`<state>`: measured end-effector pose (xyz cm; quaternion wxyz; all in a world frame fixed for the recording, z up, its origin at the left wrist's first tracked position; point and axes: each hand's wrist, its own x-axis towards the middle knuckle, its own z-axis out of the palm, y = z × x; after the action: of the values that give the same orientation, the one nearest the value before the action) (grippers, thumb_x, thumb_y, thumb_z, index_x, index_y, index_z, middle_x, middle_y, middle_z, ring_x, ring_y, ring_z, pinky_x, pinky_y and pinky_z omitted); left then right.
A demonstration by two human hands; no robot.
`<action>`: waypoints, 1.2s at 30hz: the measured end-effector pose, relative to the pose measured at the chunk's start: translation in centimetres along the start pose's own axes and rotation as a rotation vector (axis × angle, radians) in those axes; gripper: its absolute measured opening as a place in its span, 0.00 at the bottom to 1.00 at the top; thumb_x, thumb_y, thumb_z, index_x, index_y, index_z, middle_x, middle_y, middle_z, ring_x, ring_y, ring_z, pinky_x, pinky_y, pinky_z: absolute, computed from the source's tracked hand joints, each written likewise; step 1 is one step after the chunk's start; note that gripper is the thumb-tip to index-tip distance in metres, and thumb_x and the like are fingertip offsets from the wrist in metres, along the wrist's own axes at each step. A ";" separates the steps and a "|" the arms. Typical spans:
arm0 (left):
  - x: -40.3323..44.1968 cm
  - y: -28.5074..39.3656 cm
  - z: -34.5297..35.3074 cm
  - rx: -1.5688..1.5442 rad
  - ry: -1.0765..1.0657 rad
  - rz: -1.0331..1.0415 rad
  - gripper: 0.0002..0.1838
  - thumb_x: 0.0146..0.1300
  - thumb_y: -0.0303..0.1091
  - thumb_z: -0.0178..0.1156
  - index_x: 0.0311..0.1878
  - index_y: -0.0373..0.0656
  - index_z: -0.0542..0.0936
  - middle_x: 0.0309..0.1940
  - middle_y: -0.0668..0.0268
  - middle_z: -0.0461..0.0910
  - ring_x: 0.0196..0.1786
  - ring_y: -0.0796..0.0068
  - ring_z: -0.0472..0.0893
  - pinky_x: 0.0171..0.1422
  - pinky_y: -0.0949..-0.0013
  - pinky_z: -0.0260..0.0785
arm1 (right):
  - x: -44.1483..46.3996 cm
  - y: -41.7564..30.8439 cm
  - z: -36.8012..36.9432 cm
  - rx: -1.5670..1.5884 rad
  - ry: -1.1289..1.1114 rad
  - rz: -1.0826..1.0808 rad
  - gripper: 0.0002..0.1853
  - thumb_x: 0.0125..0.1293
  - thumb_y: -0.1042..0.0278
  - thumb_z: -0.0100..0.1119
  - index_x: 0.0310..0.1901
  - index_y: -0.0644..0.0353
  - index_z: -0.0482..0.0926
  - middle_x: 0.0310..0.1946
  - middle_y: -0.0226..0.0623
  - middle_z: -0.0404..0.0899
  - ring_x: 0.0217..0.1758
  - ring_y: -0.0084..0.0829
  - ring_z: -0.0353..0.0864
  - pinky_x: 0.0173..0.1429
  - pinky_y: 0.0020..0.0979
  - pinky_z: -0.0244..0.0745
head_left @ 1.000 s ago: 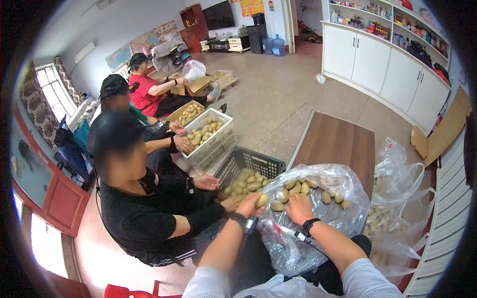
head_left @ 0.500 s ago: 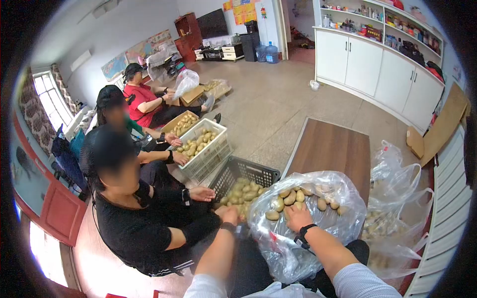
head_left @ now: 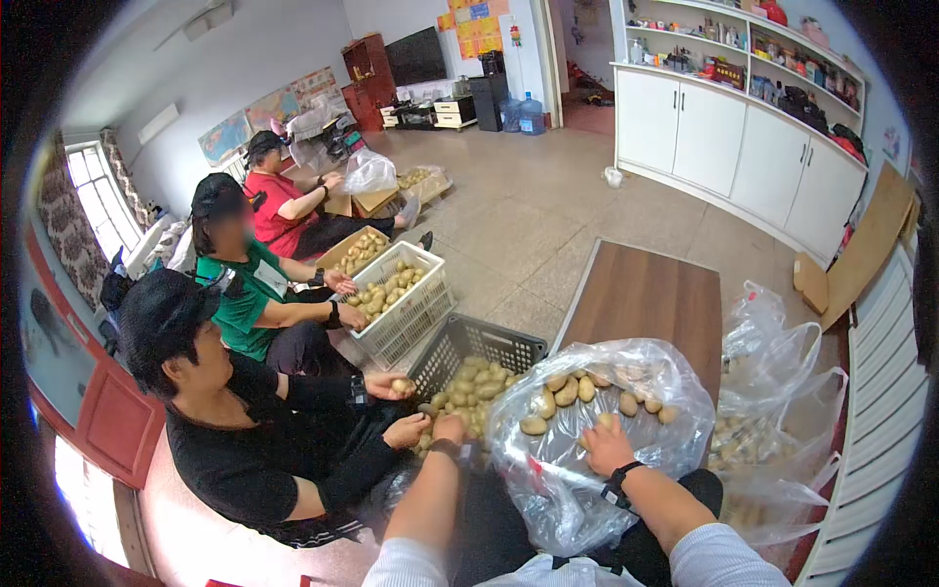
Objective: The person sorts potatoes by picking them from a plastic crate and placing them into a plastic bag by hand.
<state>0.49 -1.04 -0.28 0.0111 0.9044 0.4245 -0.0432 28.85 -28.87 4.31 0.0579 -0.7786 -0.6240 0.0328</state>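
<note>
Right hand curls round one piece of produce in the clear bag; more lies just beyond. Left hand, blurred, dips into the grey crate; hold can't be told. Farther off: white crate, heaped.

Your clear plastic bag gapes at one o'clock, crumpled, brown oval potatoes lying in a loose arc inside its far edge. At eleven o'clock, your dark grey slotted crate holds a heap of yellower potatoes.
</note>
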 end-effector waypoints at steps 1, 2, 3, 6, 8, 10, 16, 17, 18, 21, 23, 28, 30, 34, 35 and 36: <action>0.0 0.0 0.1 0.000 0.006 0.002 0.11 0.50 0.40 0.64 0.29 0.41 0.83 0.33 0.57 0.83 0.35 0.59 0.83 0.40 0.61 0.75 | -0.3 0.5 0.4 0.061 -0.008 -0.001 0.26 0.51 0.58 0.63 0.54 0.52 0.73 0.47 0.41 0.74 0.63 0.63 0.60 0.63 0.58 0.61; -0.1 0.1 0.0 0.011 -0.020 -0.023 0.12 0.49 0.42 0.65 0.30 0.42 0.84 0.33 0.57 0.84 0.37 0.59 0.84 0.41 0.60 0.74 | -0.5 0.6 0.2 0.123 -0.017 -0.002 0.27 0.51 0.58 0.64 0.55 0.53 0.72 0.48 0.41 0.73 0.63 0.63 0.59 0.64 0.59 0.60; -0.2 0.2 -0.1 0.022 -0.048 -0.048 0.13 0.49 0.44 0.66 0.32 0.44 0.85 0.33 0.58 0.84 0.40 0.59 0.84 0.42 0.59 0.74 | -0.9 0.6 0.1 0.122 -0.014 -0.001 0.27 0.51 0.58 0.64 0.55 0.53 0.72 0.48 0.41 0.73 0.63 0.63 0.59 0.64 0.59 0.60; -0.2 -0.1 0.3 0.025 -0.072 -0.056 0.13 0.52 0.43 0.63 0.33 0.43 0.85 0.33 0.57 0.84 0.39 0.59 0.84 0.41 0.59 0.74 | -1.9 0.4 -0.1 0.021 0.076 -0.013 0.28 0.51 0.58 0.64 0.56 0.53 0.72 0.50 0.41 0.73 0.62 0.61 0.62 0.64 0.57 0.60; -0.3 -0.1 0.2 0.012 -0.085 -0.094 0.13 0.55 0.43 0.60 0.33 0.43 0.85 0.33 0.57 0.84 0.40 0.60 0.84 0.42 0.59 0.74 | -2.6 0.4 0.2 -0.080 0.126 0.018 0.29 0.51 0.59 0.63 0.57 0.53 0.71 0.51 0.39 0.73 0.60 0.58 0.65 0.62 0.55 0.62; -0.6 0.1 -0.6 -0.002 -0.095 -0.132 0.14 0.57 0.43 0.58 0.34 0.42 0.84 0.34 0.57 0.84 0.40 0.60 0.83 0.42 0.59 0.74 | -3.3 0.6 0.5 -0.133 0.170 0.006 0.27 0.52 0.60 0.62 0.57 0.52 0.71 0.52 0.37 0.72 0.57 0.56 0.68 0.59 0.54 0.64; -0.9 1.2 -2.6 -0.010 -0.196 -0.284 0.14 0.60 0.39 0.56 0.38 0.37 0.81 0.34 0.54 0.83 0.41 0.60 0.82 0.40 0.60 0.74 | -5.3 -0.7 -0.3 -0.131 0.137 0.108 0.20 0.60 0.66 0.52 0.55 0.53 0.73 0.47 0.36 0.75 0.43 0.46 0.77 0.46 0.44 0.72; -1.1 1.6 -2.5 -0.436 -0.010 -0.430 0.13 0.60 0.37 0.56 0.39 0.36 0.80 0.34 0.55 0.82 0.38 0.62 0.82 0.37 0.61 0.74 | -5.6 -0.7 -0.3 -0.166 0.169 0.076 0.19 0.60 0.67 0.51 0.54 0.54 0.73 0.46 0.37 0.75 0.38 0.44 0.78 0.43 0.42 0.72; -1.1 2.2 -2.5 -0.651 0.079 -0.502 0.12 0.61 0.36 0.56 0.40 0.35 0.79 0.34 0.55 0.82 0.37 0.62 0.82 0.36 0.61 0.74 | -5.6 -0.6 -0.2 -0.168 0.173 0.077 0.19 0.60 0.67 0.51 0.54 0.54 0.73 0.46 0.37 0.75 0.38 0.44 0.78 0.43 0.42 0.72; -2.0 5.0 -6.3 -1.616 0.280 -0.735 0.11 0.61 0.32 0.56 0.42 0.35 0.77 0.34 0.59 0.81 0.28 0.67 0.81 0.29 0.65 0.73 | -5.6 -0.2 0.1 -0.103 0.075 0.065 0.19 0.57 0.66 0.53 0.52 0.56 0.73 0.45 0.41 0.74 0.42 0.47 0.78 0.46 0.43 0.73; -0.9 4.9 -4.6 -1.584 0.264 -0.683 0.11 0.63 0.32 0.53 0.45 0.36 0.76 0.35 0.62 0.80 0.24 0.71 0.79 0.24 0.69 0.70 | -5.2 0.3 1.0 0.196 -0.030 0.126 0.25 0.53 0.61 0.60 0.54 0.59 0.72 0.48 0.46 0.76 0.47 0.48 0.77 0.50 0.46 0.72; -1.6 7.1 -6.7 -1.761 0.011 -0.491 0.13 0.64 0.36 0.54 0.48 0.39 0.75 0.39 0.62 0.80 0.25 0.74 0.79 0.25 0.70 0.70 | -2.3 0.0 3.7 0.562 0.011 0.344 0.24 0.53 0.57 0.63 0.48 0.64 0.75 0.37 0.47 0.79 0.41 0.44 0.81 0.45 0.40 0.76; -2.1 7.9 -8.2 -1.740 -0.039 -0.459 0.13 0.64 0.36 0.54 0.48 0.39 0.75 0.39 0.62 0.80 0.26 0.73 0.79 0.25 0.70 0.69 | -1.2 -0.8 2.1 0.675 -0.007 0.380 0.23 0.55 0.56 0.63 0.47 0.64 0.76 0.33 0.44 0.80 0.37 0.40 0.82 0.40 0.37 0.77; -2.9 8.9 -10.2 -1.700 -0.190 -0.341 0.15 0.65 0.39 0.55 0.48 0.39 0.75 0.40 0.62 0.80 0.26 0.73 0.79 0.25 0.71 0.68 | 1.5 -2.7 1.3 1.279 -0.420 0.409 0.19 0.60 0.61 0.59 0.50 0.62 0.74 0.29 0.33 0.77 0.29 0.24 0.79 0.28 0.25 0.75; -3.0 9.1 -10.4 -1.698 -0.191 -0.342 0.15 0.65 0.39 0.55 0.48 0.39 0.75 0.40 0.62 0.80 0.26 0.73 0.79 0.25 0.71 0.68 | 2.0 -3.4 1.5 1.418 -0.375 0.283 0.18 0.62 0.62 0.58 0.51 0.61 0.74 0.30 0.31 0.76 0.28 0.20 0.77 0.26 0.22 0.73; -3.1 9.3 -10.5 -1.680 -0.263 -0.307 0.16 0.65 0.41 0.55 0.48 0.39 0.75 0.40 0.61 0.80 0.26 0.72 0.79 0.25 0.72 0.67 | 2.4 -4.0 1.7 1.421 -0.376 0.284 0.18 0.62 0.62 0.58 0.51 0.61 0.74 0.30 0.31 0.76 0.28 0.20 0.77 0.26 0.22 0.73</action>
<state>6.37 -8.78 10.32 0.7192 0.5167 0.4284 0.1795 25.32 -25.57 3.17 0.4345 -0.6083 -0.3453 0.5675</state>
